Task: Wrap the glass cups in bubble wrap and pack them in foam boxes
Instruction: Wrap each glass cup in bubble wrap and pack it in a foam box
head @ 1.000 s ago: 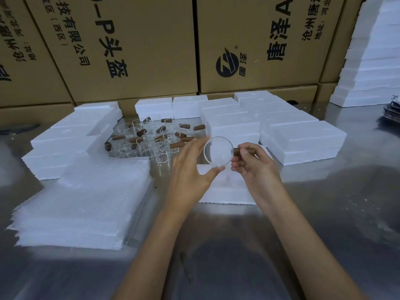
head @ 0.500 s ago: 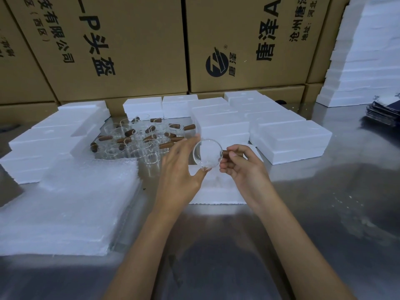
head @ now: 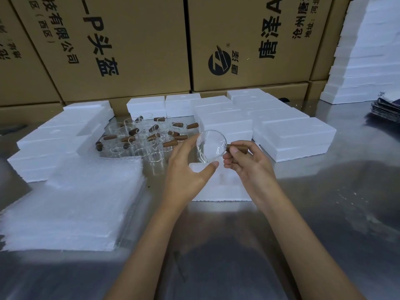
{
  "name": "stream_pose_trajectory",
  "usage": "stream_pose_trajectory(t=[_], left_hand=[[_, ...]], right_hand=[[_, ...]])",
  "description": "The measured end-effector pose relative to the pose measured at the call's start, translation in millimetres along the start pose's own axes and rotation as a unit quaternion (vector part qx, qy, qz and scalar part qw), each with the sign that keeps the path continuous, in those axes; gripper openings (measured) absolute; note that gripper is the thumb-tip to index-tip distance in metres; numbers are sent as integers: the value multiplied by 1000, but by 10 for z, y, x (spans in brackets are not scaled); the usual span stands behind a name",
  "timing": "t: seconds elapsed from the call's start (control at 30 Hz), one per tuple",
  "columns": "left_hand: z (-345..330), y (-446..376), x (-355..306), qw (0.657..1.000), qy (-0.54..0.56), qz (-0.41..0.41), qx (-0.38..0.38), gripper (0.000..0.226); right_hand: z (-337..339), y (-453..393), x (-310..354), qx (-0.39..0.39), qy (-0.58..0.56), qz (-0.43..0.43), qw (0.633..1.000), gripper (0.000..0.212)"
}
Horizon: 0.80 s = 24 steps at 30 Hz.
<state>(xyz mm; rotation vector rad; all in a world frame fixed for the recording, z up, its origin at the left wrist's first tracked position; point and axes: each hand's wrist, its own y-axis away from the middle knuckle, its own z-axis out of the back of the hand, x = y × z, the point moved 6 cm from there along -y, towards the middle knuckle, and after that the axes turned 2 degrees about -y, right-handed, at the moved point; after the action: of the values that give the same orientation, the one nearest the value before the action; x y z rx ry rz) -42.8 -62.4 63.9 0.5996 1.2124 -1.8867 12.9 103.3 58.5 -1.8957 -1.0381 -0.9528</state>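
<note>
A clear glass cup (head: 211,146) with a brown wooden handle is held up above the table, its mouth turned toward me. My right hand (head: 249,163) pinches the handle. My left hand (head: 188,167) holds the cup's body between thumb and fingers. Under the cup lies an open white foam box (head: 218,187). A stack of bubble wrap sheets (head: 73,204) lies at the front left. Several more glass cups (head: 147,137) with wooden handles stand grouped behind it.
Closed white foam boxes line the left (head: 54,135) and back right (head: 296,135) of the steel table (head: 324,213). Large cardboard cartons (head: 249,40) form a wall behind. A tall foam stack (head: 368,61) and a dark bundle (head: 387,109) sit far right.
The view has shifted slightly to the right. Both hands keep their hold on the cup, which stays tilted with its mouth toward me above the open foam box.
</note>
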Motion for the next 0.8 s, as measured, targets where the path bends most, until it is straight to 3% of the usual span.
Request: stream_pose_trajectory(t=[0.2, 0.3, 0.37, 0.53, 0.63, 0.8], left_hand=[[36, 12, -55, 996, 68, 46, -16, 55], [54, 25, -91, 996, 56, 50, -42, 41], [61, 36, -119, 996, 51, 45, -51, 44], [72, 53, -191, 998, -14, 12, -53, 59], [90, 53, -210, 996, -54, 2, -67, 59], [61, 35, -186, 1000, 5, -12, -21, 64]], right_hand=[[37, 13, -8, -35, 55, -12, 998, 25], [43, 32, 14, -64, 146, 10, 987, 27], [42, 47, 30, -81, 203, 24, 976, 29], [44, 46, 21, -100, 223, 7, 970, 40], [4, 52, 3, -77, 209, -17, 975, 43], [-129, 82, -2, 28, 172, -39, 984, 38]])
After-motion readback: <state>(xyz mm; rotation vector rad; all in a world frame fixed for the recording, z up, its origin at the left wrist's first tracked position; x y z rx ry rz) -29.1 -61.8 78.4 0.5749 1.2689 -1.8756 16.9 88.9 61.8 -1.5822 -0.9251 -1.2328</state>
